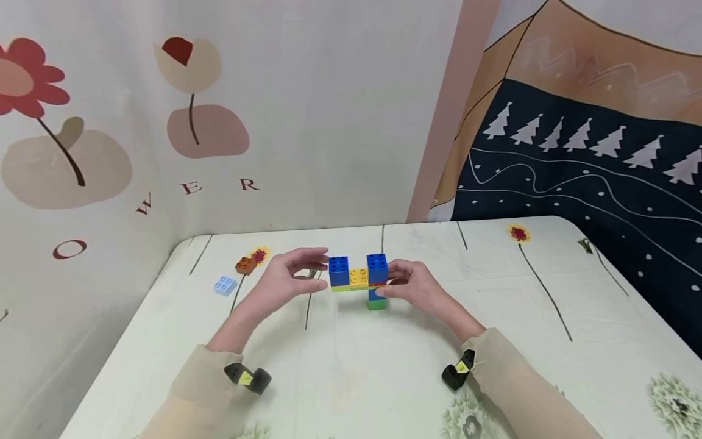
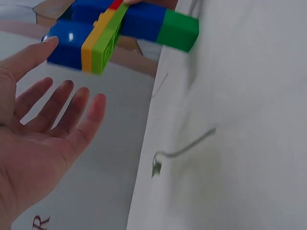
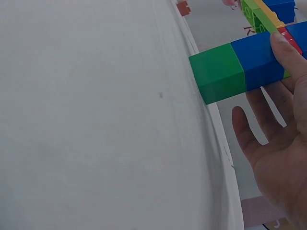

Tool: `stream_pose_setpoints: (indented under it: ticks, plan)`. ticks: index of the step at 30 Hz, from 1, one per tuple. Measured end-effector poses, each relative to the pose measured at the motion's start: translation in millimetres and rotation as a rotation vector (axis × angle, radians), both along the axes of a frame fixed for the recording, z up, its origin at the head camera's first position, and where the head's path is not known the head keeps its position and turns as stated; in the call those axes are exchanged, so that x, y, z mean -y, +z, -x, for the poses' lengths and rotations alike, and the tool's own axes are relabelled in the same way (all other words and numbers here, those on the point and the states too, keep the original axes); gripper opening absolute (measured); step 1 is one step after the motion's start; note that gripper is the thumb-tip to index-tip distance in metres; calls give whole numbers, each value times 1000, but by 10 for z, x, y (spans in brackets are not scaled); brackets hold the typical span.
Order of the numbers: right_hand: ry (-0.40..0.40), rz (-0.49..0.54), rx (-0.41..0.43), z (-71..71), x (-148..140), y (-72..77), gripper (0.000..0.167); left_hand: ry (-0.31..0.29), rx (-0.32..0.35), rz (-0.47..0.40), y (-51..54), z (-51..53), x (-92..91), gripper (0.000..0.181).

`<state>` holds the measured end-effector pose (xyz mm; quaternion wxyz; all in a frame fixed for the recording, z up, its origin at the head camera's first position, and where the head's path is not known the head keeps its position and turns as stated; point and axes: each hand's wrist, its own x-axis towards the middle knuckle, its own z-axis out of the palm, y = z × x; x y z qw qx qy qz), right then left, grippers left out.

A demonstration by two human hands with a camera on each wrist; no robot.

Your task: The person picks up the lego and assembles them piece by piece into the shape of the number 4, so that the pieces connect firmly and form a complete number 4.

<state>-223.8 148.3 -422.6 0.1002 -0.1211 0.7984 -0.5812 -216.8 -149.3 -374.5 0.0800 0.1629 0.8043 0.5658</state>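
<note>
A structure of toy building blocks (image 1: 359,278) is in the middle of the head view. Its green block (image 3: 218,72) is at the foot, under a blue block (image 3: 256,60). Above lie a thin red piece, yellow pieces and a lime green layer (image 2: 108,45), reaching out leftward. Two blue blocks stand on top, one at the left end (image 1: 339,271) and one at the right (image 1: 377,269). My right hand (image 1: 414,283) pinches the right-hand column between thumb and fingers. Beside the left end, my left hand (image 1: 285,277) has its fingers spread, thumb tip close to the blue block; contact is unclear.
An orange-brown block (image 1: 245,266) and a light blue block (image 1: 225,285) lie at the left of the table, beyond my left forearm. A flower-patterned cloth (image 1: 340,366) covers the table. Printed curtains (image 1: 329,122) hang behind its far edge.
</note>
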Motion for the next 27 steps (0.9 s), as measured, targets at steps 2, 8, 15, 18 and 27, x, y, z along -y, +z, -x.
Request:
stream_pose_setpoints:
  ticks: [2,8,15,18,27]
  plan:
    - [4,-2,-2,3,1,-3,35,31,-20,16,-2,27,121,58]
    - [2,-1,13,3,-10,-7,34,200,-75,30,-39,170,485,52]
    - [12,1,19,11,0,4,36,348,-71,63,-69,265,769,54]
    - [19,4,12,22,1,-2,36,373,-55,85,-106,310,829,57]
    - [13,4,9,21,-5,-15,33,434,-71,227,-295,476,982,56]
